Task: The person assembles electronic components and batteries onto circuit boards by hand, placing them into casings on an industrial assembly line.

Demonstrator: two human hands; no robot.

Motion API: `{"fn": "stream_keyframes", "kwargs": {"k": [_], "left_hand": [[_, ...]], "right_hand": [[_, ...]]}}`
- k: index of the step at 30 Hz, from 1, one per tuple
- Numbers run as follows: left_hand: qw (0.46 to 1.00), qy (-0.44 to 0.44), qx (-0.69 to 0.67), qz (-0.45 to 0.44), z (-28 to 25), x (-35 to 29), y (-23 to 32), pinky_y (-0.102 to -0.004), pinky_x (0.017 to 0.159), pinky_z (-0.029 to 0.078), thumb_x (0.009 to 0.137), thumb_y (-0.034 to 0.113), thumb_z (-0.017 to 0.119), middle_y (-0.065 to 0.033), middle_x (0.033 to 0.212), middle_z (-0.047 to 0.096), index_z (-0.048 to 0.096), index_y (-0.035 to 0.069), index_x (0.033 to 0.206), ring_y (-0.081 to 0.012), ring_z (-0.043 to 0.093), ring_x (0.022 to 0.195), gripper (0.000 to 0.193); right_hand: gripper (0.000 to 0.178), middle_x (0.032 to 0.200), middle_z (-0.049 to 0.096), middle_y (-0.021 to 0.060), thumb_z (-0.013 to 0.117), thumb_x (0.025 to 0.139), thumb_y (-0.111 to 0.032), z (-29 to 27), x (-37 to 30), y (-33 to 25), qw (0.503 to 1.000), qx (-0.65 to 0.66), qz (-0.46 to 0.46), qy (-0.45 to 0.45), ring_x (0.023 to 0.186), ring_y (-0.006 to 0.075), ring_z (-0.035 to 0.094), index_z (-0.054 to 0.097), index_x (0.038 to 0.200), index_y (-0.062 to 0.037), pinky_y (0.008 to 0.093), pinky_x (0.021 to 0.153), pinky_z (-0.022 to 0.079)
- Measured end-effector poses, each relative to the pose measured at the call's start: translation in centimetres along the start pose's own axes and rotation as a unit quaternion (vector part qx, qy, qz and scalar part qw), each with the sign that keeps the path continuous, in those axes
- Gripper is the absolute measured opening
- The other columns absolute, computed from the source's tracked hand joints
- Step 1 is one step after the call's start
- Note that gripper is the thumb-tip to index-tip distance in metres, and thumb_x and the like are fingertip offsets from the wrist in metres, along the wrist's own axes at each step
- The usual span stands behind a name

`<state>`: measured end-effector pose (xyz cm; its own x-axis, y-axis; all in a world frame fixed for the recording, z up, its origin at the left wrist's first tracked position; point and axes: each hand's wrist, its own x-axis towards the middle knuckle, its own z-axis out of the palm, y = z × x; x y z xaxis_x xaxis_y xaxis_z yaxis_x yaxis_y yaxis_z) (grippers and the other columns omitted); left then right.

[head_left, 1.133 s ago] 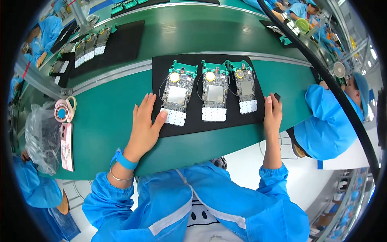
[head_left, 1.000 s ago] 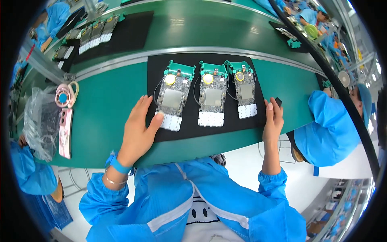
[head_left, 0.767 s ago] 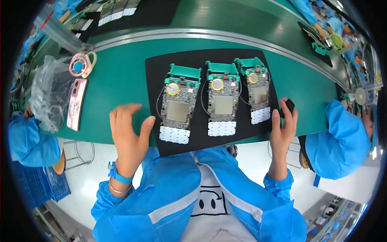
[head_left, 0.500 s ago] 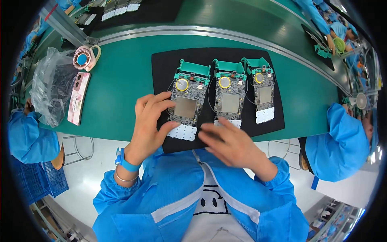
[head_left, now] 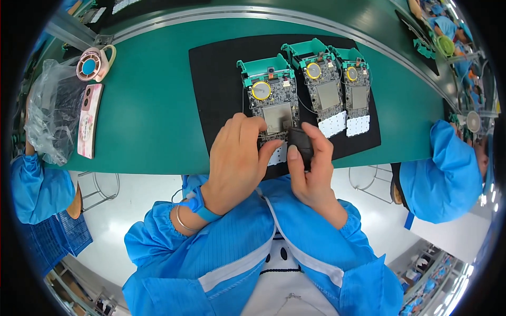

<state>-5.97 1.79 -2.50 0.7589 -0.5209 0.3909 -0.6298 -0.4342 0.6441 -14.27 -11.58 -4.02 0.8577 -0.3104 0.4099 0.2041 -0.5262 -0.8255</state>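
Three circuit boards with green plastic brackets at their far ends and white dotted pads at their near ends lie on a black mat point(head_left: 219, 105). The left board point(head_left: 276, 97) has a coin cell and a square metal shield. My left hand point(head_left: 237, 152) is curled round its lower left part, thumb by the white pad. My right hand point(head_left: 314, 171) pinches a small black block-like thing point(head_left: 300, 145) over the board's lower right part; its exact kind I cannot make out. The middle board point(head_left: 328, 97) and the right board point(head_left: 358, 97) lie untouched, farther right.
On the green table point(head_left: 153, 105) to the left lie a pink-and-white phone point(head_left: 89, 121), a round fan-like device with a handle point(head_left: 90, 66) and a clear plastic bag point(head_left: 52, 110). A metal rail point(head_left: 221, 11) runs behind. Blue-sleeved people sit on both sides.
My right hand now holds the black thing, which was not visible before. The left board sits apart from the other two, which are closer together and farther right. My left hand has moved right.
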Motion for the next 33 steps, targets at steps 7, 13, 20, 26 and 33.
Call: {"fn": "stream_keyframes", "kwargs": {"k": [7, 13, 20, 26, 33], "left_hand": [[0.996, -0.011, -0.078, -0.034, 0.1, -0.1, -0.3, -0.0387, 0.056, 0.042, 0.079, 0.008, 0.069, -0.0129, 0.080, 0.046, 0.049, 0.002, 0.084, -0.0300, 0.049, 0.066, 0.021], [0.999, -0.012, -0.045, -0.011, 0.4, -0.1, -0.2, -0.0401, 0.057, 0.042, 0.082, 0.005, 0.065, -0.0149, 0.079, 0.044, 0.047, 0.000, 0.082, -0.0314, 0.048, 0.068, 0.018], [0.999, -0.026, -0.034, -0.015, 0.3, 0.2, -0.2, -0.0403, 0.058, 0.041, 0.083, 0.004, 0.063, -0.0156, 0.079, 0.043, 0.046, -0.001, 0.082, -0.0320, 0.047, 0.069, 0.017], [0.999, -0.019, -0.033, -0.009, 0.4, 0.1, -0.1, -0.0397, 0.058, 0.041, 0.083, 0.005, 0.063, -0.0153, 0.079, 0.043, 0.047, -0.001, 0.081, -0.0316, 0.047, 0.069, 0.017], [0.998, 0.006, -0.056, -0.012, -0.1, 0.0, -0.2, -0.0377, 0.057, 0.043, 0.084, 0.007, 0.064, -0.0136, 0.084, 0.047, 0.050, -0.001, 0.088, -0.0284, 0.050, 0.066, 0.016]], "right_hand": [[0.028, 0.094, 0.065, 0.0159, 0.064, 0.086, -0.004, 0.5, -0.2, 0.6, 0.997, -0.069, 0.006, 0.013, 0.069, 0.0234, 0.066, 0.056, 0.112, 0.0027, 0.0298, 0.062, 0.052], [0.025, 0.087, 0.066, 0.0153, 0.067, 0.083, -0.002, 1.1, 0.0, 0.7, 0.995, -0.072, -0.029, 0.068, 0.065, 0.0222, 0.065, 0.059, 0.106, 0.0028, 0.0285, 0.058, 0.051], [0.023, 0.084, 0.065, 0.0107, 0.063, 0.086, -0.001, 1.4, 0.3, 0.9, 0.987, -0.148, -0.047, 0.040, 0.065, 0.0135, 0.063, 0.057, 0.108, 0.0025, 0.0239, 0.058, 0.049], [0.021, 0.085, 0.066, 0.0114, 0.063, 0.086, 0.000, 1.1, 0.6, 0.8, 0.992, -0.106, -0.053, 0.041, 0.063, 0.0136, 0.063, 0.058, 0.106, 0.0022, 0.0233, 0.056, 0.048], [0.037, 0.083, 0.061, 0.0127, 0.068, 0.079, -0.003, -1.5, 0.5, 0.3, 0.994, -0.104, -0.025, -0.034, 0.065, 0.0228, 0.059, 0.059, 0.114, -0.0006, 0.0301, 0.056, 0.048]]}}
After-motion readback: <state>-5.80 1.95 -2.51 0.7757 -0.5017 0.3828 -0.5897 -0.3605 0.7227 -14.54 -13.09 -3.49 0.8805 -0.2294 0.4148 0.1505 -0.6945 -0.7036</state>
